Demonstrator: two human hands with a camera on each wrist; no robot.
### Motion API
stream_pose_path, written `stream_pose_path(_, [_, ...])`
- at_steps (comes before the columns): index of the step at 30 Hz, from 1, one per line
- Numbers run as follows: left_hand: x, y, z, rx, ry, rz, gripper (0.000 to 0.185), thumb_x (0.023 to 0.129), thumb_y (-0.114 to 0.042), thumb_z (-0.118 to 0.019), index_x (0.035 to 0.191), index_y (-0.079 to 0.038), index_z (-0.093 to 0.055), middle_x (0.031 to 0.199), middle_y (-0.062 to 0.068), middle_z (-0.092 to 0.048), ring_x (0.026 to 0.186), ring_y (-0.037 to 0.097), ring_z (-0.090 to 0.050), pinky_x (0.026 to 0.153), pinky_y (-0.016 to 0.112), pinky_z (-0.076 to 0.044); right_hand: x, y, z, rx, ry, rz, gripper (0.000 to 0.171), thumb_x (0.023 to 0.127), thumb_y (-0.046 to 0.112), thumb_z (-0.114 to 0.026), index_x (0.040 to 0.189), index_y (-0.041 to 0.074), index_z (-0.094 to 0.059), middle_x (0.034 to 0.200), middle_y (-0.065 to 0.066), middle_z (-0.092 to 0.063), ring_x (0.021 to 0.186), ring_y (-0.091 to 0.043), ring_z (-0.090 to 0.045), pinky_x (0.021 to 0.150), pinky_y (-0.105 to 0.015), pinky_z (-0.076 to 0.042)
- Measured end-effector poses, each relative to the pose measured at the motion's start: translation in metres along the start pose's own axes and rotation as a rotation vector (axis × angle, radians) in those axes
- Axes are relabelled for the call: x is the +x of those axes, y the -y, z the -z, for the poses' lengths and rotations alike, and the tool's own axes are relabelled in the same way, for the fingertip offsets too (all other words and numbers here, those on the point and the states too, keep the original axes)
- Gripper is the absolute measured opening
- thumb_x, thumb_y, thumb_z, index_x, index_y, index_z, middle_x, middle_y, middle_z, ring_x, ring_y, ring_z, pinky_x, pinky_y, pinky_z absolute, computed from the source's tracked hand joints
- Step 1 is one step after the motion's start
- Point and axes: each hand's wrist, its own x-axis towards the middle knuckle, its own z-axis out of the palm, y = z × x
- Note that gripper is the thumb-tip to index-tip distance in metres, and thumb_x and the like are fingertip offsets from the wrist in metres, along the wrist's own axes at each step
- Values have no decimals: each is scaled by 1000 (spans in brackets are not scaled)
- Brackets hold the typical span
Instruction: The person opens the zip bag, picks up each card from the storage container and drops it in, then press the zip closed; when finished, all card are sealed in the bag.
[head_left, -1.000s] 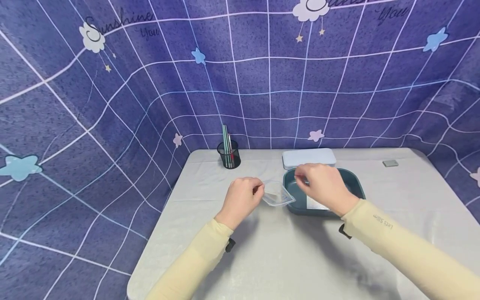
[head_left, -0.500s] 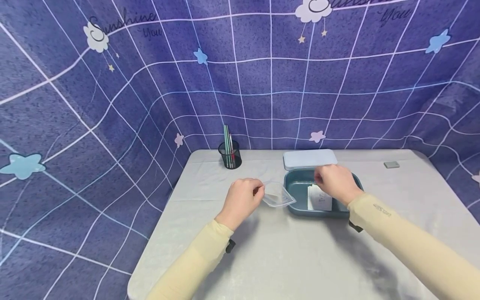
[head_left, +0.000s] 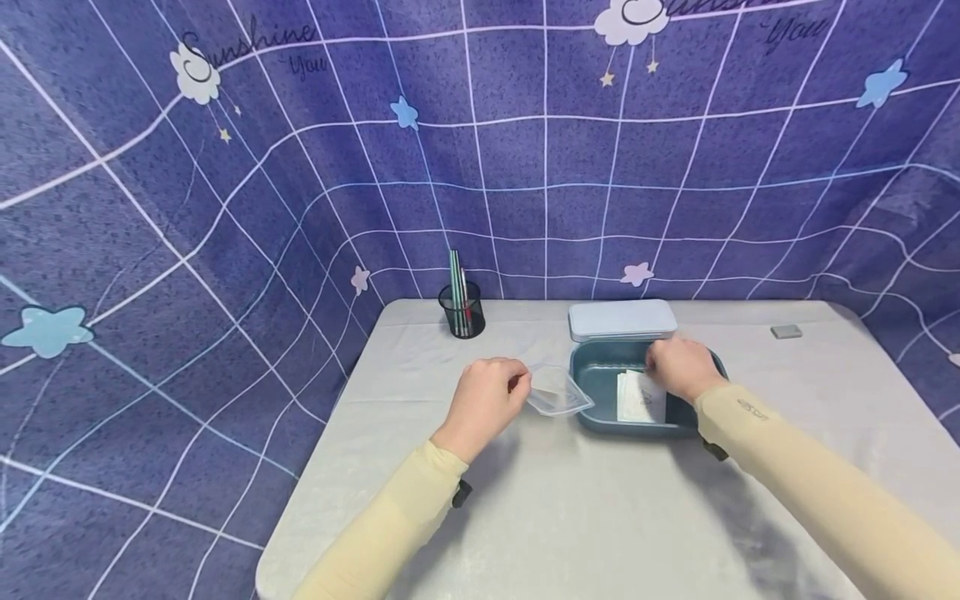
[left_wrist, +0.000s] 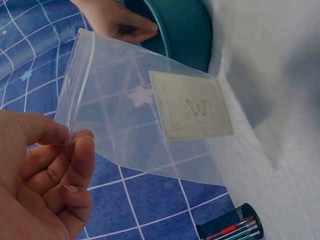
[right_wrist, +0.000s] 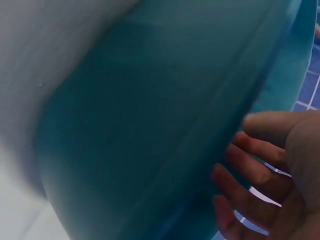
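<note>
My left hand pinches the top edge of a clear zip bag and holds it up just left of a teal box. In the left wrist view the thumb and fingers grip the clear zip bag, and a pale card with a butterfly lies inside it. My right hand reaches down into the teal box, next to white cards on its floor. In the right wrist view its fingers are spread loosely over the teal box wall and hold nothing.
A pale blue lid lies directly behind the box. A black mesh pen holder with pens stands at the back left of the grey table. A small grey eraser sits at the back right. Blue patterned cloth walls surround the table.
My right hand has moved right, from beside the bag's mouth down into the teal box. The left hand and the bag have stayed in place.
</note>
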Motion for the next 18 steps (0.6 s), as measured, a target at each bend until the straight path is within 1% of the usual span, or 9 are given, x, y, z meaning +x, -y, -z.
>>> stream_pose_path(1, [0,0,0,-1,2,2,15,91,-6,-69,82,-13,-78,71,-7,-67,63,7,-60,63,28,-49,0,-1,-1,0,21,-8,4,82,7,-74,80,10,-76,78,-8,-72,71,-35,-69,66,-58,-54])
stream_pose_path(3, [-1,0,-1,-1,4,4,15,91,-5,-68,82,-13,-78,71,-7,-67,63,7,-59,63,27,-49,0,-3,-4,5,73,-26,6,82,9,-77,78,9,-74,79,-8,-71,71,-32,-67,67,-57,-54])
stream_pose_path(6, [0,0,-1,-2,-1,4,16,90,-5,-68,81,-13,-78,70,-8,-66,63,7,-58,63,27,-49,1,-5,-6,25,133,-25,17,83,13,-81,72,11,-68,76,-5,-67,67,-25,-59,67,-55,-53])
stream_pose_path(8, [0,0,0,-5,-2,2,16,90,-5,-69,81,-13,-78,70,-8,-66,63,7,-59,63,28,-49,0,-5,-7,38,161,-16,24,84,16,-82,69,13,-64,74,-1,-63,65,-21,-52,67,-53,-53])
stream_pose_path(11, [0,-1,0,-9,-4,3,16,90,-5,-69,80,-13,-78,70,-7,-66,63,8,-59,63,28,-50,1,-6,-7,60,179,10,29,84,21,-84,68,14,-61,72,1,-61,64,-19,-50,67,-50,-52])
stream_pose_path(14, [0,-1,0,-9,-6,5,16,90,-4,-69,80,-13,-78,70,-7,-66,63,8,-59,64,28,-50,2,-7,-7,63,203,30,33,84,27,-87,69,13,-61,72,-1,-61,65,-21,-52,67,-49,-51])
stream_pose_path(16, [0,-1,1,-8,-8,3,15,90,-5,-70,79,-13,-77,70,-7,-66,63,8,-59,63,28,-50,3,-7,-8,58,218,25,32,83,33,-88,77,10,-67,80,-4,-66,72,-24,-59,72,-50,-53])
stream_pose_path(18, [0,-1,1,-8,-6,0,15,90,-4,-70,80,-13,-78,70,-7,-67,63,8,-59,63,28,-50,3,-8,-9,45,228,20,36,80,38,-89,85,6,-71,88,-9,-69,81,-29,-65,77,-52,-54])
